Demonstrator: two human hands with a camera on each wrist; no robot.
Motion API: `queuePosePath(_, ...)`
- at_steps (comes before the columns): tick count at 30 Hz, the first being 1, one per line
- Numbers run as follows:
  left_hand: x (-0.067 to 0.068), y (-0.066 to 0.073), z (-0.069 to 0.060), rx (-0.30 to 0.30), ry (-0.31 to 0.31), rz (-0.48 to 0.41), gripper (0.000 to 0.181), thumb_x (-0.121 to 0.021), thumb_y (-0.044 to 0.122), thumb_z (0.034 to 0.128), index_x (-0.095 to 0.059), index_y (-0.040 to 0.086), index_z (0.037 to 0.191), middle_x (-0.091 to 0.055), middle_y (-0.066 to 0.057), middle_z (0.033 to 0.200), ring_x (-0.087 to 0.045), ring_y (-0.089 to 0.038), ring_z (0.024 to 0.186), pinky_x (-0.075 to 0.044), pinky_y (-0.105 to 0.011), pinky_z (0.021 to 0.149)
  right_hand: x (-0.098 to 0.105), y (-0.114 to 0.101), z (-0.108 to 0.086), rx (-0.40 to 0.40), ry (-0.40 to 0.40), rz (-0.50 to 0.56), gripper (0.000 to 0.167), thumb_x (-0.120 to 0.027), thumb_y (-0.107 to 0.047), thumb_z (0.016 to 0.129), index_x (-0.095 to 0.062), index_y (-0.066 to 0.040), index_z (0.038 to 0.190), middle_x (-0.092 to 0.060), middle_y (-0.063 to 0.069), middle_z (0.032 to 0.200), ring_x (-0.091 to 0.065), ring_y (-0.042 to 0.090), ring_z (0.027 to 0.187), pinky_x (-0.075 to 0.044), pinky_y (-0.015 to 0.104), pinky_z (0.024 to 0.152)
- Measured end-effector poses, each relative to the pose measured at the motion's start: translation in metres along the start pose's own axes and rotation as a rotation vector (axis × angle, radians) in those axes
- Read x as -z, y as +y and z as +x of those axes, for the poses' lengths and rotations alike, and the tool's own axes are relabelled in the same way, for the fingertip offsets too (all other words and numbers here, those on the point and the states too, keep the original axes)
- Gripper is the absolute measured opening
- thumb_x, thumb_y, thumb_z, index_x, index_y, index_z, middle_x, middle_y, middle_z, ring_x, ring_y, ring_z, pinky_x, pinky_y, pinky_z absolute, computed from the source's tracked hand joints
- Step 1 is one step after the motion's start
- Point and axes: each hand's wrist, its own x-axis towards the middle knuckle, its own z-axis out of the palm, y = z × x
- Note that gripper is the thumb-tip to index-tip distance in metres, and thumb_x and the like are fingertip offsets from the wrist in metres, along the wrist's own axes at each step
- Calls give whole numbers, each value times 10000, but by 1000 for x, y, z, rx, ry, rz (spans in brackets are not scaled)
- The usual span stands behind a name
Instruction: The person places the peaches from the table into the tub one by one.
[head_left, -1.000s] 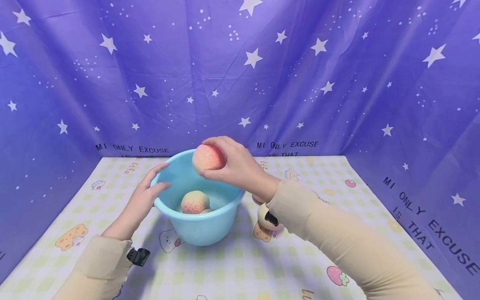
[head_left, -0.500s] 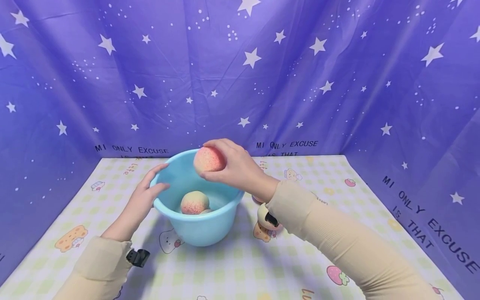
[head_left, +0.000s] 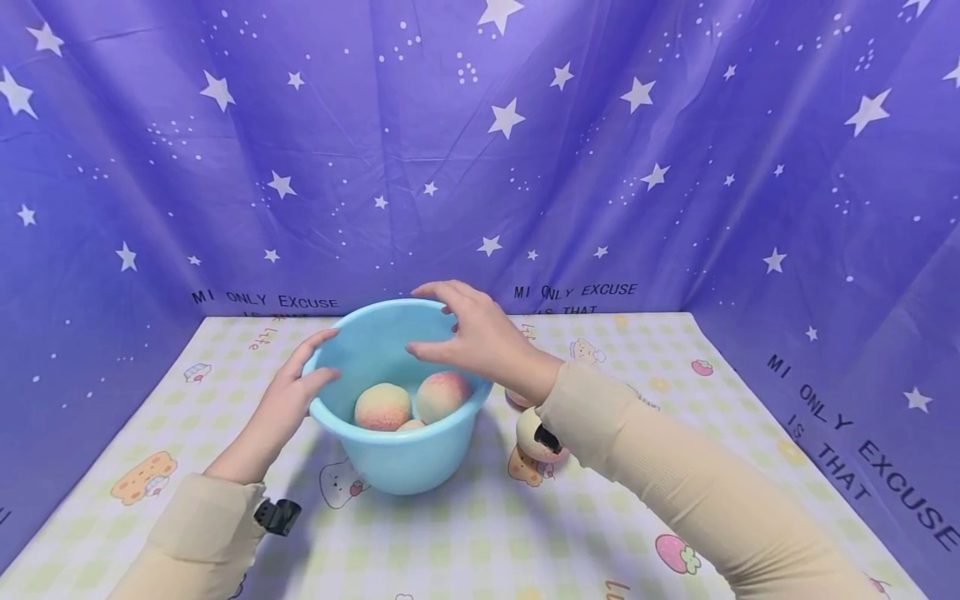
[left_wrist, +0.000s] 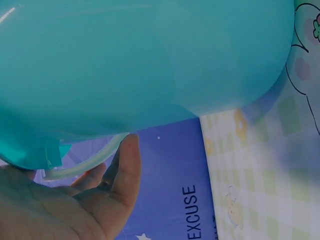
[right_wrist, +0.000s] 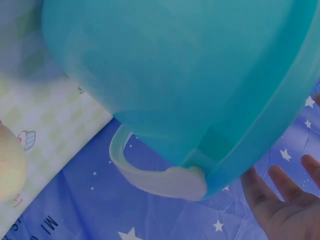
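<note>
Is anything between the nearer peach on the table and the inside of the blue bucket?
Yes, the side and rim of the bucket; the nearer peach would likely need lifting over them. The right hand is empty, at the mouth on that side.

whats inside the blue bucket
Inside the blue bucket, a left peach-like ball and a pinker right ball show, plus a sliver of a third ball just above the near wall. That wall hides its rest and anything lower.

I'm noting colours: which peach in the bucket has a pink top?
The rightmost peach in the bucket; the left peach is yellowish on top, the third mostly hidden.
</note>
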Motion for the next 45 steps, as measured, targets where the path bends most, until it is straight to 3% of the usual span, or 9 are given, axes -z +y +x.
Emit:
queuePosePath(6, 0, 0, 0, 1, -2, -11, 658, -490, 208, 973, -240, 248, 1580, -199, -169, 1635, -365, -420, 1390, -435, -546, 1016, 3, 2, -1, 17, 4, 2, 591, -776, -354, 822, -568, -191, 1352, -622, 17, 1288, -577, 203, 1097, -536, 360, 891)
queuePosePath(20, -1, 1, 1, 11, -1, -9, 657, -490, 203, 973, -240, 239, 1580, -206, -171, 1632, -383, -418, 1376, -438, -539, 1016, 14, 8, -6, 24, 15, 11, 547, -777, -352, 818, -608, -150, 1297, -640, 50, 1240, -618, 226, 1080, -544, 389, 911)
queuePosePath(26, -1, 1, 0, -1, -2, -12, 656, -484, 195, 971, -242, 226, 1580, -192, -169, 1638, -353, -422, 1397, -422, -559, 1030, 20, 9, -9, -2, 8, -35, 550, -775, -384, 820, -603, -180, 1300, -636, -14, 1193, -630, 184, 1040, -541, 344, 874)
queuePosePath(34, -1, 1, -1, 2, -4, -14, 661, -484, 201, 971, -234, 238, 1582, -182, -169, 1641, -349, -434, 1401, -417, -573, 1036, 27, 14, -17, -30, 2, -41, 546, -770, -392, 823, -602, -188, 1300, -612, -23, 1298, -601, 208, 1171, -532, 393, 947)
queuePosePath(45, -1, 2, -1, -1, -8, -6, 652, -482, 208, 976, -238, 234, 1580, -201, -174, 1634, -381, -420, 1380, -457, -492, 987, 33, 30, -29, -32, 29, -71, 538, -773, -371, 828, -604, -164, 1295, -611, 0, 1322, -575, 223, 1168, -536, 413, 924)
